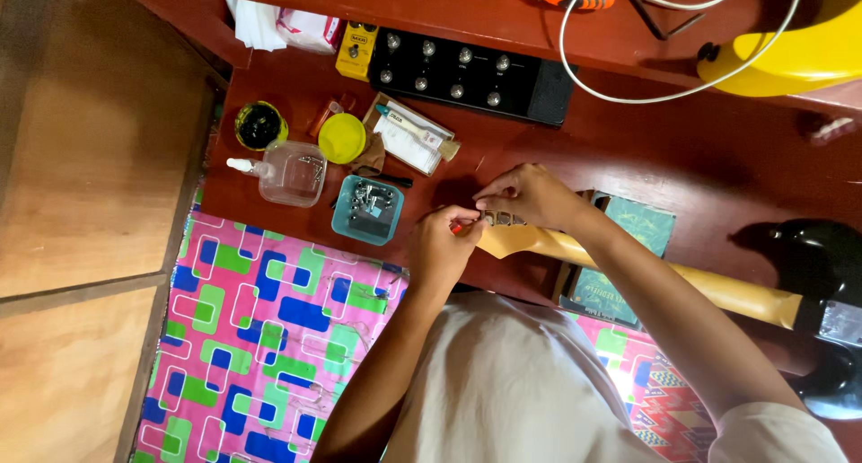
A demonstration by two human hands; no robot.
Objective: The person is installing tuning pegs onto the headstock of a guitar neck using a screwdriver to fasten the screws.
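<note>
- Plainly at the guitar headstock: pale, lying flat on the dark red bench top, both hands meeting over its left end.
- Long axis of the guitar neck: running from the headstock near the picture's middle out to the right and slightly toward the person, ending at the black guitar body at the right edge.
- Left hand: fingers curled shut, pinching something small with a trace of red at the fingertips; too small to tell what it is. Touching or all but touching the headstock's left tip, coming in from the near side.
- Right hand: fingertips closed on the row of small metal tuner parts along the headstock's far edge, reaching in from the right, forearm lying roughly along the neck.
- Nearness: both hands equally at the headstock; left on the tip, right just beyond it on the far edge, fingertips of the two nearly touching.
- Just left of the hands: a small teal tray holding metal hardware, apart from the left hand but near.
- Further left: a clear plastic tub, a yellow lid and a dark-filled round pot.
- Behind, against the shelf: a black pedal unit with knobs.
- Under the neck: a teal booklet.
- Near side, left: a bright patterned cloth.
</note>
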